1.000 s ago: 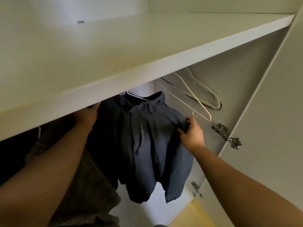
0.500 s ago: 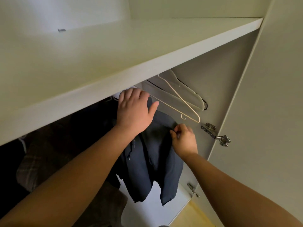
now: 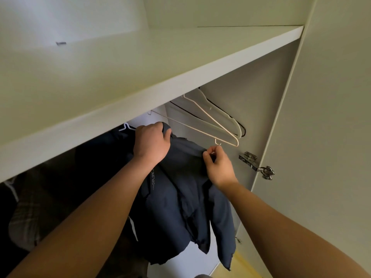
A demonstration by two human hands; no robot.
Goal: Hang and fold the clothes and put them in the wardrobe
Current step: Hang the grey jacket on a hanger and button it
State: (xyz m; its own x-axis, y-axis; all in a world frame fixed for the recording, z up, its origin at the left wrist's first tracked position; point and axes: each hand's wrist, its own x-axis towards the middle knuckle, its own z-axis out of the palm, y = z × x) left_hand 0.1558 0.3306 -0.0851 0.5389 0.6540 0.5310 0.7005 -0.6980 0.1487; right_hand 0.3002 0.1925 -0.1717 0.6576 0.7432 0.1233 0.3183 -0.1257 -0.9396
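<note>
Your left hand [image 3: 151, 143] curls round the collar of the navy jacket [image 3: 180, 201]; your right hand [image 3: 219, 167] pinches its shoulder fabric, thumb against forefinger. Jacket hangs at frame centre, under the shelf [image 3: 180, 81]. Versus 0.5 s ago: left fingers, then flat, now clench; right pinch unchanged.

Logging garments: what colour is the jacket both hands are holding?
Dark navy blue jacket, clearest in the head view.

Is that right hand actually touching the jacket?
Touching. The head view shows the right hand pinching the jacket at its shoulder, thumb and fingertips closed on the dark cloth with no gap.
</note>
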